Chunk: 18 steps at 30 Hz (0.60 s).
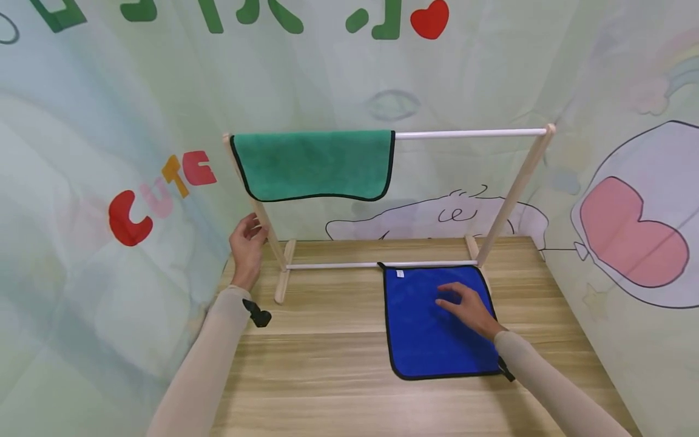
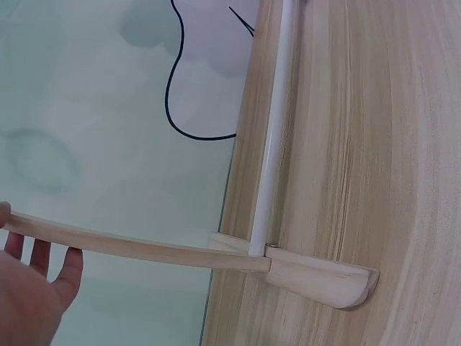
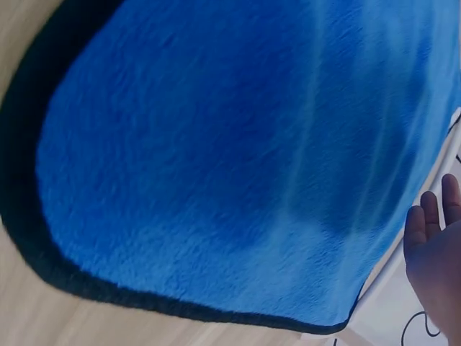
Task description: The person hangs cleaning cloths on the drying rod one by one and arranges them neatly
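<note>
My left hand (image 1: pixel 248 243) holds the left upright (image 2: pixel 144 246) of a small wooden drying rack, thumb on one side and fingers on the other in the left wrist view. Over the left part of the rack's white top bar (image 1: pixel 469 133) hangs a green towel (image 1: pixel 317 167) with black edging. A blue towel (image 1: pixel 426 340), also black-edged, is spread on the table, its far edge by the rack's lower bar (image 1: pixel 333 266). Above that blue towel hovers my right hand (image 1: pixel 469 306), fingers loosely bent and holding nothing. The blue towel fills most of the right wrist view.
The rack stands towards the back of a wood-grain table (image 1: pixel 306 376) on two wooden feet, the left foot (image 1: pixel 281 285) in front of my left hand. Printed curtains (image 1: pixel 617 133) enclose the table at the back and both sides. The right upright (image 1: pixel 516 188) leans outward in view.
</note>
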Available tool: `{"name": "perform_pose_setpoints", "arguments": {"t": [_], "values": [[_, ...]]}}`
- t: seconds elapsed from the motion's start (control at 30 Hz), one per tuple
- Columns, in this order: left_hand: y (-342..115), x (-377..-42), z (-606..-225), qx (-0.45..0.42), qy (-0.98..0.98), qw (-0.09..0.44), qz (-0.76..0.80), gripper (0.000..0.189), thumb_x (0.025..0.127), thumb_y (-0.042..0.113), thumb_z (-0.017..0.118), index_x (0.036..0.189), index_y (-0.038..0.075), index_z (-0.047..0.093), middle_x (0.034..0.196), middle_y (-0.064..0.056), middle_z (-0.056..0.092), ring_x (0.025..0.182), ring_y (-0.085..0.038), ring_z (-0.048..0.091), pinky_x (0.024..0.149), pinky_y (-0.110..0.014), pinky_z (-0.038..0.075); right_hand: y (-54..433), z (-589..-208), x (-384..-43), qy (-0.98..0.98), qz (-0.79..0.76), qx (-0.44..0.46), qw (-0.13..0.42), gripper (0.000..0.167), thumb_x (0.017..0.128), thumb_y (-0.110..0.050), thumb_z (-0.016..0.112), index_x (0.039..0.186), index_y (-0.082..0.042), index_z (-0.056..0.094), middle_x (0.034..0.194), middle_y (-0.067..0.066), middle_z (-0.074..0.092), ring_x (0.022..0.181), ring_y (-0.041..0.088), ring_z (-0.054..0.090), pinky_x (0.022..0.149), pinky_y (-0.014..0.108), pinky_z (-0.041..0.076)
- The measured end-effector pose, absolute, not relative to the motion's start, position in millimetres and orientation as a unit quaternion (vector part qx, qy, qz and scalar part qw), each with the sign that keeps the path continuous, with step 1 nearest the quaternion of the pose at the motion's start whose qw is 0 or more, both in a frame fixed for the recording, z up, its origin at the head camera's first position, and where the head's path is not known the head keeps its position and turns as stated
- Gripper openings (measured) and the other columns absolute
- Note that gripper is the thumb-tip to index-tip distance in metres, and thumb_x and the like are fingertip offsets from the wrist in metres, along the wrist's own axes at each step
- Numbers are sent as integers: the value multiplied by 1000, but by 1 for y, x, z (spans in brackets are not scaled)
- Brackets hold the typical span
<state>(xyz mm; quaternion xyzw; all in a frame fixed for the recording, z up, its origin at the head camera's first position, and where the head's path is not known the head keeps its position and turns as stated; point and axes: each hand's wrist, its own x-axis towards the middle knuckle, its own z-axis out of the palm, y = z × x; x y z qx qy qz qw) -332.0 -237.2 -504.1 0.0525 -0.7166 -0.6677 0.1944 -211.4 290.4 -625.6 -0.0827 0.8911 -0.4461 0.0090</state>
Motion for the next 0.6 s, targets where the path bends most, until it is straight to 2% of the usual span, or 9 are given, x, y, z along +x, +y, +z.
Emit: {"name": "perform_pose_setpoints", "arguments": {"t": [0.23,0.4,0.6], "values": [[-242,-340,-511,50,-728,197,-655,46,109,9,69,155,6,62,142,-18,65,120,-18,63,89,-18,56,296,-636,-220,902,-412,-128,-15,46,96,-18,87,136,1,74,141,23,69,138,49,56,115,71,43],[-240,-338,-507,46,-732,204,-649,44,109,9,71,152,5,65,139,-18,66,116,-17,64,87,-18,56,301,-644,-227,908,-387,-156,-36,47,92,-15,91,132,3,75,142,27,68,137,53,55,115,73,41],[-241,-338,-508,51,-734,201,-647,43,109,11,70,152,6,65,141,-18,66,115,-15,64,91,-24,57,308,-650,-236,913,-375,-157,-28,51,90,-15,93,133,4,74,145,29,66,141,55,51,119,73,36]]}}
